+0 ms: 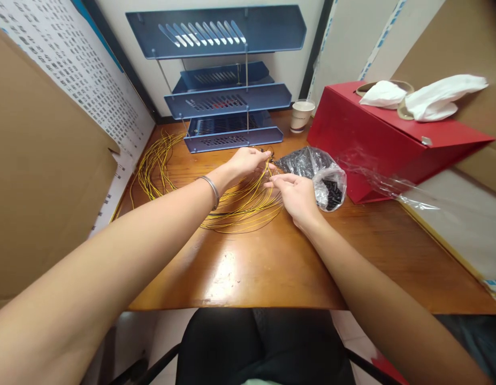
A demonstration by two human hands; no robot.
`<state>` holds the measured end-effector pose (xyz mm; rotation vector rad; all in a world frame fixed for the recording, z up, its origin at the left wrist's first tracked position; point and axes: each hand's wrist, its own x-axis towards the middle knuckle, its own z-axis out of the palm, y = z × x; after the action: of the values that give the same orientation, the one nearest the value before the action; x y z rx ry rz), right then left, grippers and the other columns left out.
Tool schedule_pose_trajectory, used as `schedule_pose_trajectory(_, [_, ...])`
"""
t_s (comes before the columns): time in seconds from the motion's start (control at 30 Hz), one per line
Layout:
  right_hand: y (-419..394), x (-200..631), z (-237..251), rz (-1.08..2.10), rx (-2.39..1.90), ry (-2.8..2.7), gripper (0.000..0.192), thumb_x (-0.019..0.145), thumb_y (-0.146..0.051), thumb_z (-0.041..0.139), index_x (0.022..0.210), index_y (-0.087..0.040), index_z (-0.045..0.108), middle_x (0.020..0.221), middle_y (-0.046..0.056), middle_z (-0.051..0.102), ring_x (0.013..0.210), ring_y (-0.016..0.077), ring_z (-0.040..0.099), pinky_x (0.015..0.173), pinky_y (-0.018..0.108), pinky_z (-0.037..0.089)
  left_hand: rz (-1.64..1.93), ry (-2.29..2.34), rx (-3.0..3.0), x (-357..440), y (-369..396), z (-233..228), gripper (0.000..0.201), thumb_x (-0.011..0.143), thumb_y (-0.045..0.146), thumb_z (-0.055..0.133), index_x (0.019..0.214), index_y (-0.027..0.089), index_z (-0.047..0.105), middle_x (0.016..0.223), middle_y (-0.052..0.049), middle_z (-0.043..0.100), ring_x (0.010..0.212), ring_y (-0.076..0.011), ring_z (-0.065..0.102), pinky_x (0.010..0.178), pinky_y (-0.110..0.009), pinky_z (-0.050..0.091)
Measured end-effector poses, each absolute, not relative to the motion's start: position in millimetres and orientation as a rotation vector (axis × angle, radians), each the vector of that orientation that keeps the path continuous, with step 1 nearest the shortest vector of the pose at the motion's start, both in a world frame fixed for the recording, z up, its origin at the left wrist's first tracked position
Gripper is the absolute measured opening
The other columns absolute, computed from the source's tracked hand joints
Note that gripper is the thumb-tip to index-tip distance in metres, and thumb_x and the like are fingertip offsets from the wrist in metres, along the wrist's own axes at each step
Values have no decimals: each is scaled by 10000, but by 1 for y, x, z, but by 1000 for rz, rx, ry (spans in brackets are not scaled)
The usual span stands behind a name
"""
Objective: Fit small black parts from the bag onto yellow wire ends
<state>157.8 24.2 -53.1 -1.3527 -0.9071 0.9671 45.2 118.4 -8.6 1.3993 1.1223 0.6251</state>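
My right hand (298, 195) is pinched shut on strands of the yellow wire bundle (239, 206), which lies coiled on the wooden table (272, 267) at its 9 o'clock. My left hand (248, 160), at 11 o'clock from the right, grips the same wires' ends; the plastic bag of black parts (320, 174) lies at 2 o'clock, the blue tray rack (231, 101) beyond at 12.

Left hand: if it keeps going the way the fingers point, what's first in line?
Likely the clear plastic bag of small black parts, just past the left hand and its yellow wires. Depth is uncertain.
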Motion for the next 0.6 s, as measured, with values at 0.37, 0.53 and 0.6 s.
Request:
schedule_pose_trajectory(0.37, [25, 155, -58, 1058, -1284, -894, 144, 747, -270, 727, 832, -155, 709, 795, 67, 787, 813, 196, 757, 804, 322, 557, 378, 968, 1346, 30, 111, -8, 118, 941, 202, 589, 875, 135, 660, 763, -49, 732, 669, -139, 677, 783, -322, 524])
schedule_pose_trajectory(0.53, [26, 157, -59, 986, -1331, -914, 133, 749, -228, 713, 861, -156, 705, 793, 60, 774, 763, 185, 741, 772, 322, 565, 294, 1014, 1328, 21, 108, -7, 152, 787, 119, 722, 937, 142, 713, 790, -49, 752, 754, -167, 713, 944, -391, 536])
schedule_pose_trajectory(0.6, [27, 158, -60, 964, -1341, -933, 109, 760, -207, 697, 857, -158, 702, 790, 57, 772, 756, 182, 738, 773, 324, 566, 308, 1004, 1320, 21, 108, -8, 97, 787, 135, 726, 883, 136, 716, 780, -53, 753, 749, -163, 713, 961, -395, 534])
